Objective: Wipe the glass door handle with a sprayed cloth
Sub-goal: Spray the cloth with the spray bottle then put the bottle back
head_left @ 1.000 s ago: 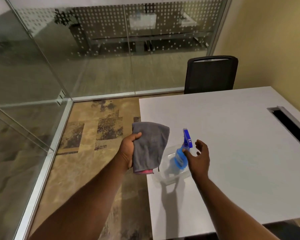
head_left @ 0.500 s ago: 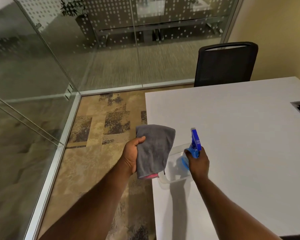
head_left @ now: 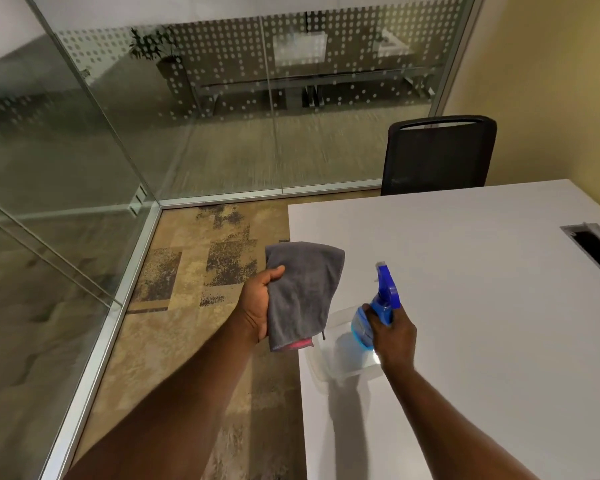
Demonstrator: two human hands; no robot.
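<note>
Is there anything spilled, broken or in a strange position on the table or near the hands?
Nothing stands out. The left hand holds the grey cloth, the right hand grips the blue spray bottle, and the white table looks dry.

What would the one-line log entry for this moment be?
left hand: holds grey cloth | right hand: grips blue spray bottle over table | wiping: not started

Both forearms are bare up to the bottom edge of the picture, with no sleeve showing; the left hand (head_left: 257, 306) and right hand (head_left: 394, 336) wear no gloves, rings or watch.
</note>
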